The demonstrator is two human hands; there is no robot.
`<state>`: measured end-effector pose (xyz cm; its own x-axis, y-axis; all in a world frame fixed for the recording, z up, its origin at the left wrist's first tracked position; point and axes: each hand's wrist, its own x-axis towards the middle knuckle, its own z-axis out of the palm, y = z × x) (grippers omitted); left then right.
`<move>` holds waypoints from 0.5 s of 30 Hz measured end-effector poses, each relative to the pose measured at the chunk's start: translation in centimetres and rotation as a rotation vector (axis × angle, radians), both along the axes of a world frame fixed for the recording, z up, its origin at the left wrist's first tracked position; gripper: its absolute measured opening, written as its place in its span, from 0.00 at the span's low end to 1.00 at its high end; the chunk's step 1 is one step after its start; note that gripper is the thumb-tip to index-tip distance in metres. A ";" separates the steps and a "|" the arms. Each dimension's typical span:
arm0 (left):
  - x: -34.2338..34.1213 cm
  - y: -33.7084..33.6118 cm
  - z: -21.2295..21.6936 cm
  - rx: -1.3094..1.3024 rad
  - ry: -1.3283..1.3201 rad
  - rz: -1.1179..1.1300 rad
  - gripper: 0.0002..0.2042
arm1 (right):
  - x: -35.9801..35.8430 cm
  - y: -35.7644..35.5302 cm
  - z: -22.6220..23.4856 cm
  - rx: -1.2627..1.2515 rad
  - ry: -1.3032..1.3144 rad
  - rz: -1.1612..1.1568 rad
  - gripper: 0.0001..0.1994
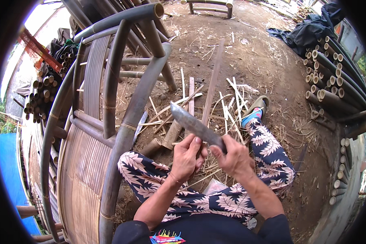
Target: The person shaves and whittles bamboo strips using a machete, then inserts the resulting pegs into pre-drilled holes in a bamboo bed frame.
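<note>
My right hand (236, 157) is closed around the handle end of a broad knife (193, 124). Its grey blade slants up and left, crossing in front of a long, flat bamboo strip (215, 77). Left of the knife, my left hand (186, 157) is closed, thumb up, on the near end of that strip, just under the blade. Fingers and blade hide where the strip ends. Beyond my hands, cut bamboo slats (191, 95) and thin pale splints (236, 95) lie on the dirt, beside a short bamboo piece (173, 134).
A bamboo chair (128, 118) with a slatted seat stands close at my left. Stacked bamboo poles (327, 77) fill the right side, more poles (40, 93) the far left. A low bamboo frame (209, 9) stands at the back. My legs are bent around the work area.
</note>
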<state>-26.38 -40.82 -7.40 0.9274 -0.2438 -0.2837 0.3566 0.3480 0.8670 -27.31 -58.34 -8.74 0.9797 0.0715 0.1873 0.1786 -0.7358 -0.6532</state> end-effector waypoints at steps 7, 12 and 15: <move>-1.6 -0.9 1.1 0.087 0.001 0.020 0.20 | 1.3 -0.6 -1.2 -0.003 -0.081 -0.074 0.33; -7.0 0.4 0.2 0.076 0.030 -0.150 0.22 | 6.5 -6.4 -1.3 0.010 0.016 -0.271 0.35; -9.2 1.9 0.0 0.046 0.070 -0.159 0.22 | 8.0 -8.3 -0.7 0.001 0.059 -0.267 0.35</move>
